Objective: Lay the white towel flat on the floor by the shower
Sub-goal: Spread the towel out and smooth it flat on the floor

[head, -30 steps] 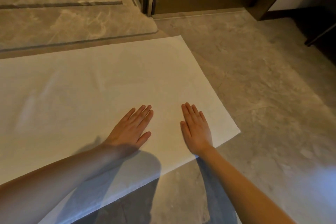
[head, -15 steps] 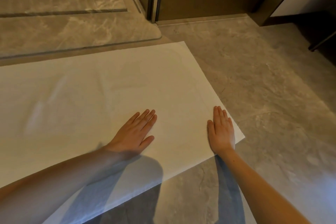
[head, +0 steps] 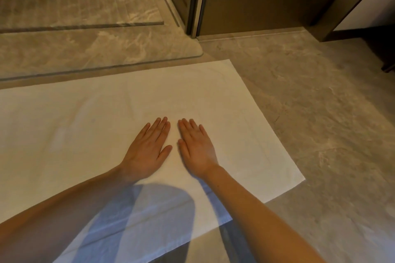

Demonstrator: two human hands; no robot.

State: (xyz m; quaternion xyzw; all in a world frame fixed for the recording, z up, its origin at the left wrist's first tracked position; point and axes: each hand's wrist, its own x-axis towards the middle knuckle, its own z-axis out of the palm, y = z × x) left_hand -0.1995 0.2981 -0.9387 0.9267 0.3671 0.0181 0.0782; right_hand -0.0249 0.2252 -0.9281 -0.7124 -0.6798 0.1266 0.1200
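On the white towel (head: 106,124), spread over the stone floor (head: 310,113) beside the shower sill (head: 96,49), the right hand (head: 196,147) has returned from the towel's edge to lie beside the left hand (head: 147,151). Both press flat with fingers straight. A hard sweep could skid or ruck the towel on the smooth floor.

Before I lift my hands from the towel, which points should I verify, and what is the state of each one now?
1. The white towel lies spread, no visible folds: ok.
2. The left hand and right hand rest flat on it, fingers straight: ok.
3. Its far edge runs beside the shower edge: ok.
4. Its right-side corners lie down on the floor: ok.
5. Its left end is out of view: cannot tell.
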